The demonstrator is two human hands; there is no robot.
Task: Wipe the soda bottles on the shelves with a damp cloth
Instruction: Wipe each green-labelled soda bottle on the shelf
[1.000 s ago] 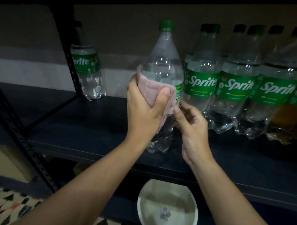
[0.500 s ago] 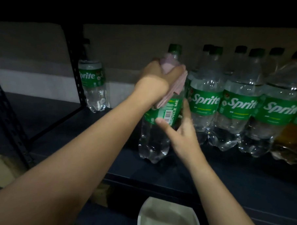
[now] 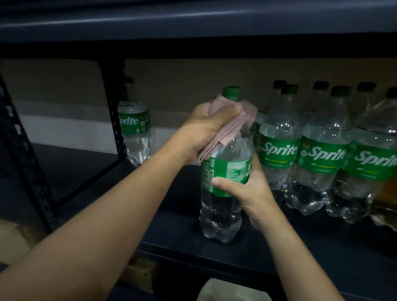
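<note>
Far left, a dark metal upright [image 3: 16, 140] of the rack runs down the edge, with a slanted brace [image 3: 89, 182] crossing behind it. Just past the second post [image 3: 113, 110], a lone bottle [image 3: 135, 134] with a green Sprite label stands upright at the far side of the shelf, well apart from the rest.

Moving toward the middle, the left arm reaches in from the near left corner. The left hand [image 3: 205, 128] is curled tight around a pink cloth [image 3: 226, 126], pressing it against the neck and shoulder of the bottle in hand [image 3: 225, 174], just under its green cap [image 3: 232, 93]. A tail of the cloth hangs down onto the clear shoulder above the label.

That bottle stands upright, its base on the dark shelf [image 3: 279, 249], near the front edge and just left of the row. Its green label is turned sideways to us, printed text running up the side.

The right hand [image 3: 248, 191] comes in from the near right and grips the bottle at the label, thumb across the near face, fingers wrapped round the far side.

Further right, a row of bottles [image 3: 320, 155] stands packed close together at the far side of the shelf, Sprite labels facing forward. At the extreme right, one bottle with amber liquid [image 3: 391, 199] shows in part.

Down at the near bottom edge, below the shelf, a pale container [image 3: 234, 295] peeks into view. Overhead, the upper shelf [image 3: 198, 25] spans the whole width.
</note>
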